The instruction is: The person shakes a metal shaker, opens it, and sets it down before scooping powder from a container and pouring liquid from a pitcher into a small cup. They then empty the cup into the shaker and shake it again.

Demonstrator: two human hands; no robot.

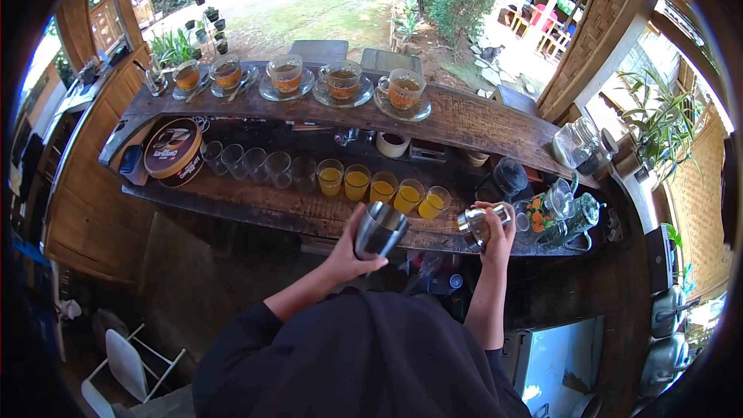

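Note:
My left hand is wrapped round a steel cocktail shaker tin, tilted in front of the lower counter. In my right hand is the shiny shaker top, held apart from the tin, over the counter's front edge. Just beyond the hands stands a row of several glasses of orange-yellow drink, filled to similar heights. Several empty clear glasses continue that row to the left.
On the raised wooden ledge sit several glass cups of brown drink on saucers. A round tub is at the left. A dark-lidded jug and a green pitcher stand right. A white chair is lower left.

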